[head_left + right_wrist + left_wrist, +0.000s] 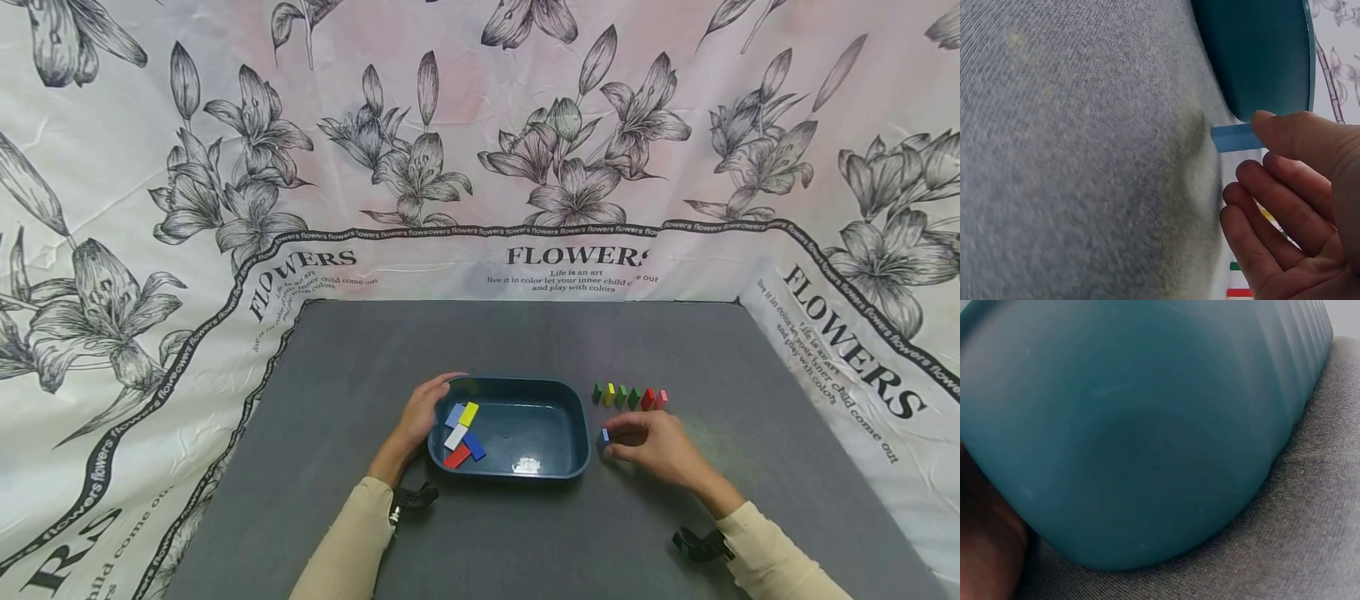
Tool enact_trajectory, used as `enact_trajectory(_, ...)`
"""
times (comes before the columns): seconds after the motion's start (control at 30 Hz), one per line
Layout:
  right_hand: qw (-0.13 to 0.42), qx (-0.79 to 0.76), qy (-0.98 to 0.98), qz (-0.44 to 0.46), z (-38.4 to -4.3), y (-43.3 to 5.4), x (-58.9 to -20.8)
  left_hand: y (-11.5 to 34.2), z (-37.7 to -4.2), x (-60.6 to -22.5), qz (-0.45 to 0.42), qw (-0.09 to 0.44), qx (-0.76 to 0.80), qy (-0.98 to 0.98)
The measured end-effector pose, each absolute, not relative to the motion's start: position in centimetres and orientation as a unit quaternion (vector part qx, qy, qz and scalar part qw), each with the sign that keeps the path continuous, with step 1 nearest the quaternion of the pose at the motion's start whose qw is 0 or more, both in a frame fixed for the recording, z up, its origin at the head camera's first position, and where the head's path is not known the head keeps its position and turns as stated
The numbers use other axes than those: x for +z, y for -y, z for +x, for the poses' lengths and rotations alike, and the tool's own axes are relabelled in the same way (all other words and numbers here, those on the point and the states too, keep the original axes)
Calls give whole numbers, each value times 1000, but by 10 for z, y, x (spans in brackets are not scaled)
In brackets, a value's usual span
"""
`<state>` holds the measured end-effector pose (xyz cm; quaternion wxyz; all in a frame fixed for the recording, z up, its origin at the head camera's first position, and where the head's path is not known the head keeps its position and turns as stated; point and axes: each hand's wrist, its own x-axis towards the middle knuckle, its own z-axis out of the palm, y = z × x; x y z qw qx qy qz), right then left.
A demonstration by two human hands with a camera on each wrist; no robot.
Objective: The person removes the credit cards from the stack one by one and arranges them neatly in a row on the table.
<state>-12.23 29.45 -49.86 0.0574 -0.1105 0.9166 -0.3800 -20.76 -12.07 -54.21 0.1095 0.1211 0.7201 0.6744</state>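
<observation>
My right hand (660, 446) pinches a small blue block (604, 439) upright, just off the right end of the blue-green tray (517, 477). In the right wrist view the thumb lies over the upper part of the block (1235, 137), and the other fingers are loosely bent beneath it. My left hand (420, 417) holds the tray at its left end, fingers round the far left corner. Inside the tray's left part lie a light blue block (455, 415), a yellow one (468, 414), a white one (455, 437), a dark blue one (475, 445) and a red one (457, 456).
Beyond the right hand, several thin blocks stand upright in a row, from a green block (597, 392) on the left to a pinkish-red block (661, 400) on the right. The grey tabletop (510, 337) meets a flower-printed cloth (420, 275) at the back and sides.
</observation>
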Motion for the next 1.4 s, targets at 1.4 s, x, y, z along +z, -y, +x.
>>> enact_trajectory(1.4,52,-255,-922,-287,-163,-236,-366,121,-209,-541,119,111,676,-719)
